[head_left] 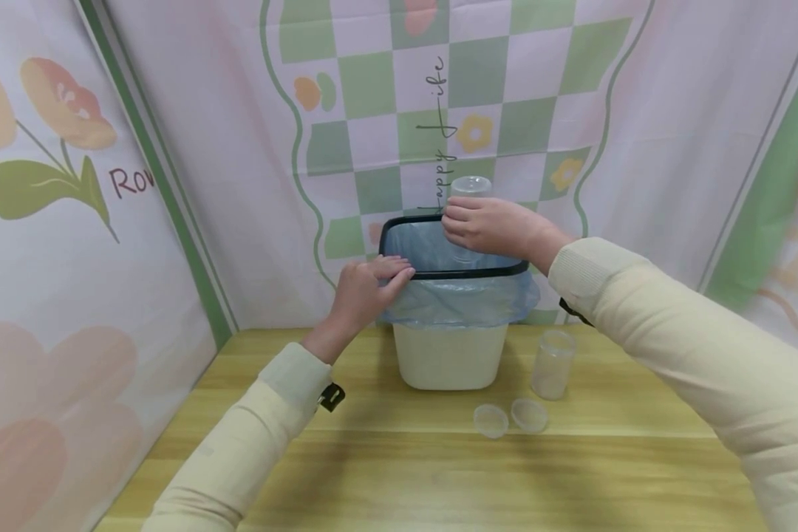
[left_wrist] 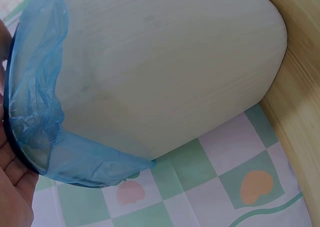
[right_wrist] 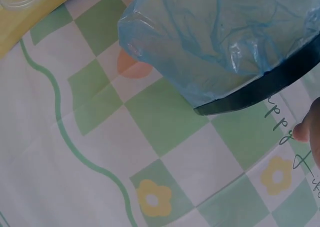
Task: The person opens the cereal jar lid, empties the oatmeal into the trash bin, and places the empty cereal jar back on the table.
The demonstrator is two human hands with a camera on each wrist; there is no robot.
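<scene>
A white trash can (head_left: 448,358) with a black rim (head_left: 465,274) stands on the table, lined with a blue plastic bag (head_left: 462,299) folded over the rim. My left hand (head_left: 366,292) holds the rim at its left front corner. In the left wrist view, fingers and palm edge show beside the rim. Above the can's right part, my right hand (head_left: 488,225) grips a clear plastic jar (head_left: 471,186) turned bottom up. The jar's middle is hidden behind the fingers, and its lower end overlaps the bag's inside. Only a bit of the right hand shows in the right wrist view.
Another clear jar (head_left: 553,366) stands upright on the wooden table (head_left: 399,473), right of the can. Two round clear lids, a left lid (head_left: 490,420) and a right lid (head_left: 529,415), lie in front of it. A patterned curtain (head_left: 372,89) hangs close behind the can.
</scene>
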